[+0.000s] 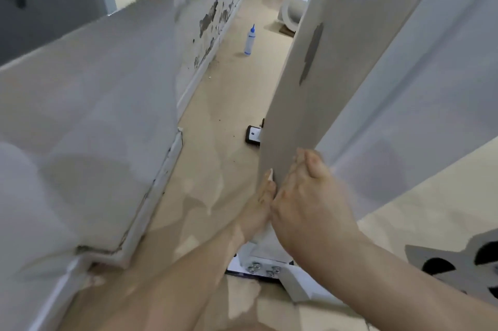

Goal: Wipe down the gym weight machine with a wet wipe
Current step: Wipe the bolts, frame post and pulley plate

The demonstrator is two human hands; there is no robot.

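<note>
As L hand (262,204) & R hand (310,204) grip machine post (296,74), long axis runs floor-up, tilting right.

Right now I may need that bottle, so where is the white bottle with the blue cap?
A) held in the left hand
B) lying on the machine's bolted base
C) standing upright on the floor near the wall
C: the bottle stands upright on the floor by the peeling wall, far beyond the left hand and right hand, which are both on the grey post.
</note>
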